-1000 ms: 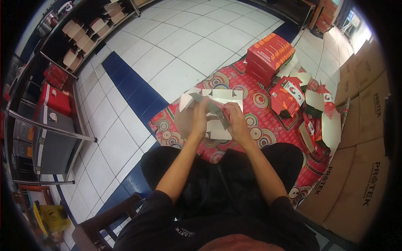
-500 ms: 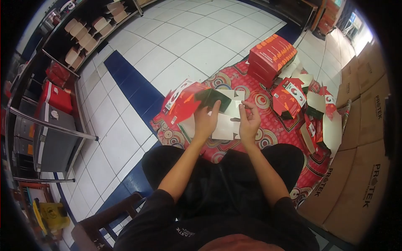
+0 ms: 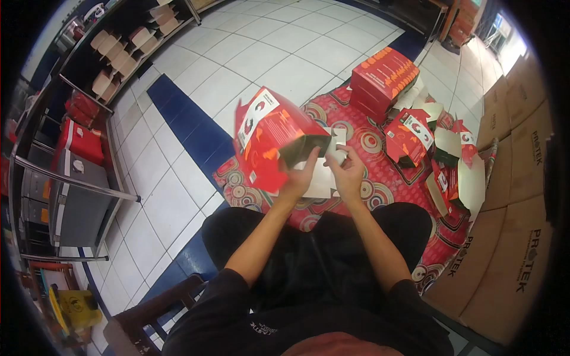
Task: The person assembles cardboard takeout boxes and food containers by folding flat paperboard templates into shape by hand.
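A red cardboard box (image 3: 274, 127) with a white printed label and loose end flaps tilts up in front of me, over a red patterned cloth (image 3: 370, 145). My left hand (image 3: 301, 178) grips its near dark green end, thumb up against that side; the fingers are partly hidden and a little blurred. At the box's right edge my right hand (image 3: 348, 177) is closed, thumb and fingers pinching a white inner flap (image 3: 338, 155). White card also shows below and between my hands.
Behind to the right stands a block of stacked red boxes (image 3: 385, 80). Nearer lie partly folded red boxes (image 3: 409, 137) with open flaps. Big brown cartons (image 3: 510, 237) line the right side. A metal-framed rack (image 3: 77, 178) stands left, near a wooden chair (image 3: 148, 314).
The red box has come up and tipped, its printed label side now turned further into view. My right hand has shifted slightly left and down, closer to my left hand.
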`<state>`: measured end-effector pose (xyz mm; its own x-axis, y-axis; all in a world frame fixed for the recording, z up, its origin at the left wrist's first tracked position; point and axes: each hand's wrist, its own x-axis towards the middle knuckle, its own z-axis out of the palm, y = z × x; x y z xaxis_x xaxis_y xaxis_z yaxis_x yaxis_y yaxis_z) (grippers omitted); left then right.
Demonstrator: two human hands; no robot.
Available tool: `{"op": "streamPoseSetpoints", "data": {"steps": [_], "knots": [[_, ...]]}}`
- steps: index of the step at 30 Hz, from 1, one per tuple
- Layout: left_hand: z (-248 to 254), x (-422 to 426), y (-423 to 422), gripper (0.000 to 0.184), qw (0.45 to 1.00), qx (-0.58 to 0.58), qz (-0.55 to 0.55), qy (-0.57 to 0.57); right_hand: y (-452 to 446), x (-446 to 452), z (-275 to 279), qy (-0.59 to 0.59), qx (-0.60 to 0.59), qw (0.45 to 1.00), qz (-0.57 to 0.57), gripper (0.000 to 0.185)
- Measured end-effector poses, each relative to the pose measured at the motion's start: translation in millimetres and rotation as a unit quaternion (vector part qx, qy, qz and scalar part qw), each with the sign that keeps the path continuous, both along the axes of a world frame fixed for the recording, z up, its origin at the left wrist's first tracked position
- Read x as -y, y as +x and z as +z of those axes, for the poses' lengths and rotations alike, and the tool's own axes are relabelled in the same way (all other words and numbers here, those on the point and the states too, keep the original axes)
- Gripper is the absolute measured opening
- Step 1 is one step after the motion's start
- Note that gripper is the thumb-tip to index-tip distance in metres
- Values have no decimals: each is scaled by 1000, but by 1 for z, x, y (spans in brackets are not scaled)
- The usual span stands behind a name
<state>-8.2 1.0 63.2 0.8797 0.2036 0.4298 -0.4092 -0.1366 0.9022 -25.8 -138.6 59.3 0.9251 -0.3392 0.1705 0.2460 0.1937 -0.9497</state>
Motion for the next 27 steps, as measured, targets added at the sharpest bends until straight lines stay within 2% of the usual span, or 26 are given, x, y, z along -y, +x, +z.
{"op": "streamPoseSetpoints", "data": {"steps": [1, 3, 5, 7, 8, 10, 11, 13, 14, 15, 16, 17, 19, 20, 22, 24, 26, 27], "knots": [[-5, 5, 1, 37, 1000, 0, -1, -1, 1, 2, -1, -42, -19, 999, 14, 14], [-6, 8, 3, 37, 986, 164, -5, 7, 2, 3, -4, -13, -38, 999, 11, 14], [5, -11, -2, 38, 976, 164, -54, 137, 3, 3, -6, 19, -57, 998, 12, 15], [7, -21, -9, 37, 959, 183, -65, 206, 2, 8, -8, -64, -45, 996, -33, 15], [8, -25, -13, 36, 954, 190, -66, 224, 1, 6, -10, -64, -45, 996, -32, 15], [8, -25, -16, 35, 950, 193, -68, 237, -3, -5, 7, 81, 8, 995, -49, 14], [7, -24, -19, 34, 948, 192, -68, 244, -3, -6, 6, 81, 7, 995, -49, 14], [7, -25, -21, 33, 947, 187, -69, 250, -2, -5, 4, 3, 50, 994, -92, 12], [8, -24, -20, 32, 947, 185, -70, 253, -2, -1, 4, 3, 50, 994, -93, 12], [8, -24, -20, 32, 949, 179, -71, 250, -4, 5, 10, -166, 109, 973, -122, 16], [8, -25, -19, 31, 950, 174, -71, 249, -5, 9, 14, -328, 165, 918, -148, 20], [8, -25, -19, 31, 953, 166, -72, 245, -6, 11, 16, -329, 165, 918, -148, 20], [10, -26, -16, 30, 959, 146, -70, 232, -7, 11, 17, -398, 205, 884, -133, 37], [10, -25, -14, 29, 963, 136, -67, 223, -9, 11, 17, -397, 205, 885, -133, 37], [14, -23, -10, 28, 974, 98, -62, 197, -12, 11, 17, -437, 205, 872, -80, 46], [16, -21, -5, 27, 985, 38, -65, 154, -8, 15, 15, -448, 212, 866, -67, 45], [18, -20, 2, 27, 992, -56, -99, 51, -6, 19, 14, -459, 219, 860, -55, 44], [21, -18, 5, 23, 979, -106, -145, -99, -6, 20, 17, -459, 225, 859, -40, 43]]}}
